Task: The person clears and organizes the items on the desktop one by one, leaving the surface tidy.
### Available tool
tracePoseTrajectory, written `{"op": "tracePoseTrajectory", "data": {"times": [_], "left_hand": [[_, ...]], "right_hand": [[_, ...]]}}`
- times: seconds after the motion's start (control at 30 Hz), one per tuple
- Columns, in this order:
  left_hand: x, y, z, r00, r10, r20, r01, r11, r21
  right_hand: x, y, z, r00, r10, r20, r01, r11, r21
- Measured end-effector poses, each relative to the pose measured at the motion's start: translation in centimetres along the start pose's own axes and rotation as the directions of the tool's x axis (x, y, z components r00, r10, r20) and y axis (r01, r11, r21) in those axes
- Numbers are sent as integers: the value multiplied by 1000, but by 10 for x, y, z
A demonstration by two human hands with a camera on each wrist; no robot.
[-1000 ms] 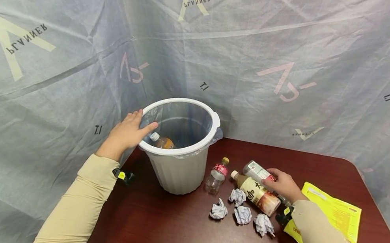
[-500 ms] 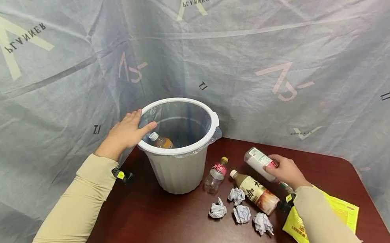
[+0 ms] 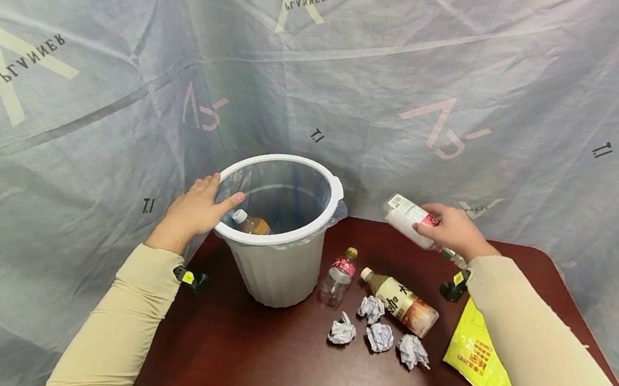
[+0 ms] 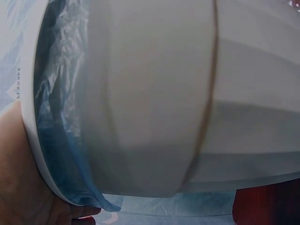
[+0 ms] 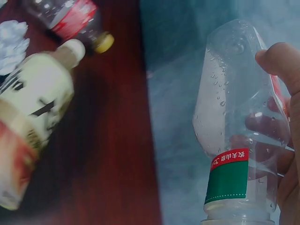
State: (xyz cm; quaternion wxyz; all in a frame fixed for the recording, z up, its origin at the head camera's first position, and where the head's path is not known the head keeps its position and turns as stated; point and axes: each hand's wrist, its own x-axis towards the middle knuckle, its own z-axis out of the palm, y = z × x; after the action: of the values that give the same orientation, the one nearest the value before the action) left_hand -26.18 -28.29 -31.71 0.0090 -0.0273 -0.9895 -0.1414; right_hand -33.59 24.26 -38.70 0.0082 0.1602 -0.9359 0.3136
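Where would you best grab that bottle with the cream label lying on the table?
Probably around the middle of the cream-labelled bottle, coming down from above and the far side, thumb and fingers across its width. It lies on its side with its long body exposed, while crumpled paper balls sit along its near side.

The R hand (image 5: 294, 108), at the right edge, grips a clear plastic btl (image 5: 239, 98) — thumb on the near side, fingers seen thru the plastic. Droplets cling to its wall; a red-and-green band (image 5: 228, 180) w/ white characters sits near the neck, which points to the bottom of the view. At left, a cream-label btl (image 5: 37, 103) w/ white cap lies on the dark red tabletop (image 5: 112, 126) — a red-label btl (image 5: 77, 18) w/ yellow cap just beside, crumpled paper (image 5: 13, 47) at far left. Blue-grey sheeting (image 5: 176, 117) fills the bkgd past the table edge.
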Motion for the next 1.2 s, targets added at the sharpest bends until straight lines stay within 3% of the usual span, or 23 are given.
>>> {"op": "tracePoseTrajectory", "data": {"times": [0.27,0.6,0.9,1.2], "left_hand": [[-1,-1,0,1000,-3,-2,3,1000,-1],[-1,0,0,1000,-2,-4,2,1000,-1],[-2,1,1,1000,-7,-2,7,1000,-4],[-1,2,0,1000,-3,-9,2,1000,-7]], "right_hand": [[20,-53,-38,998,-41,-51,32,988,-154],[42,-120,-62,993,-109,-40,98,972,-212],[63,-184,-53,980,-199,23,198,945,-260],[76,-234,-24,955,-239,174,284,903,-322]]}}
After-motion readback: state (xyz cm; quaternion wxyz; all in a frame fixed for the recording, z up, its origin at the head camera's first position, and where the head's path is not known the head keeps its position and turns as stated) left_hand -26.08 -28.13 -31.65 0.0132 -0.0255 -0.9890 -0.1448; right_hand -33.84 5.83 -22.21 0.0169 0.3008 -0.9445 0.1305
